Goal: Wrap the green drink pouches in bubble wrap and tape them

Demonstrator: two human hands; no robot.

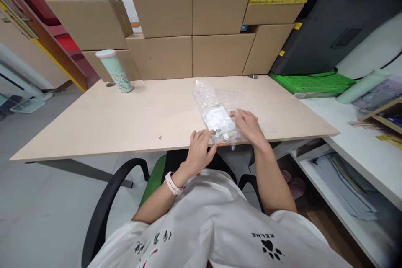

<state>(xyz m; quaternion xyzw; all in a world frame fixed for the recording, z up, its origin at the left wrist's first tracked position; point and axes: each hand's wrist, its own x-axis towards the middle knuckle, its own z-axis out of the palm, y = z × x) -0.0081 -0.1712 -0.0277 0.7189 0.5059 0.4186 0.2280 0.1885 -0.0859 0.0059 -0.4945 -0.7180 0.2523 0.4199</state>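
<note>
A clear bubble-wrap bundle (pixel 213 109) with a pale flat item inside lies on the light wooden table (pixel 125 117), near its front edge. My left hand (pixel 201 146) rests at the bundle's near left corner, fingers curled onto the wrap. On the bundle's right side, my right hand (pixel 248 125) lies palm down, its fingers pressing the wrap. A pale watch sits on my left wrist.
A mint green tumbler (pixel 115 70) stands at the table's back left. Stacked cardboard boxes (pixel 191 29) line the far edge. To the right are a green tray (pixel 310 84), a black machine (pixel 339 25) and a white shelf unit (pixel 361 146). A black chair armrest (pixel 116 188) sits below.
</note>
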